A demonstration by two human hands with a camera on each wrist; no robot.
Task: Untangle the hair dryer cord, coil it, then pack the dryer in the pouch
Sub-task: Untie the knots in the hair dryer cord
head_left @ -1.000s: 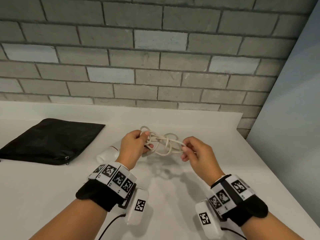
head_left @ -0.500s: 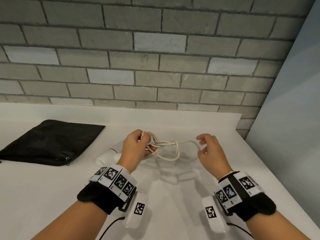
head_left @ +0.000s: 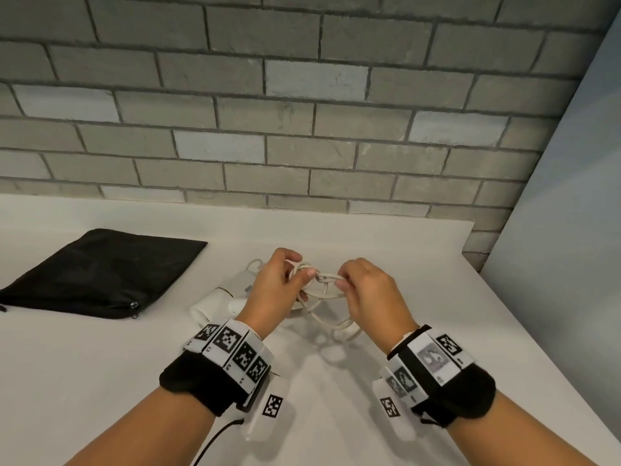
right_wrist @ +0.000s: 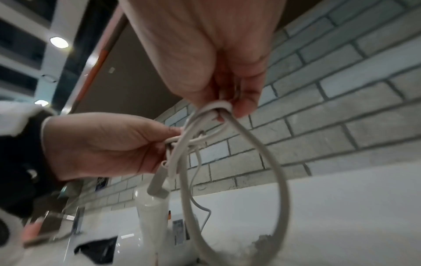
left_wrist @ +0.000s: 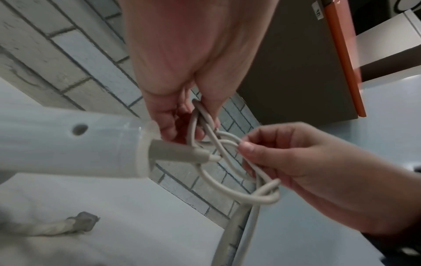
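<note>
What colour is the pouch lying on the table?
Black. The pouch shows best in the head view, lying flat to the left of both hands.

Head view down, wrist views upward, close

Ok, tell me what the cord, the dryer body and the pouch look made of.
The thin off-white cord looks rubbery plastic, matt, bending in smooth loops. The white hair dryer body looks like hard glossy plastic with sharp highlights. The flat black zip pouch seems woven synthetic fabric, softly creased, perhaps nylon.
</note>
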